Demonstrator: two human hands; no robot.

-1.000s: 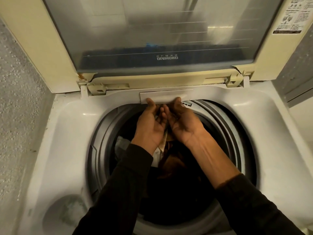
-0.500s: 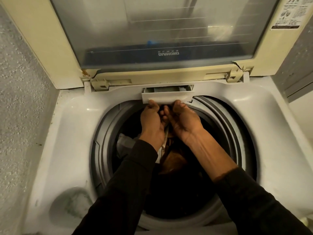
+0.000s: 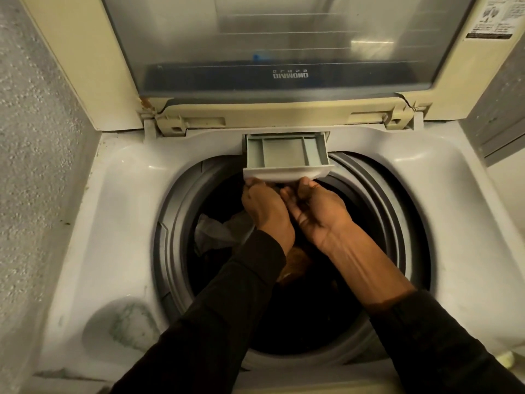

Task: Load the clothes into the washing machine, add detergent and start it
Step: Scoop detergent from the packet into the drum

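Both hands curl fingers under drawer front lip: left hand, right hand. Drawer out at far rim of tub, clothes inside below. Best to pull level, evenly; support it before pouring detergent. Lid glass reads "DIAMOND", upside down; far-right sticker illegible.

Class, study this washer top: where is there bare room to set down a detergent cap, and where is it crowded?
Free: the white top deck left of the drum opening, and the deck stretch on its right, toward the wall. Crowded: the back middle, where the left hand and right hand hold the pulled-out detergent drawer above the clothes.
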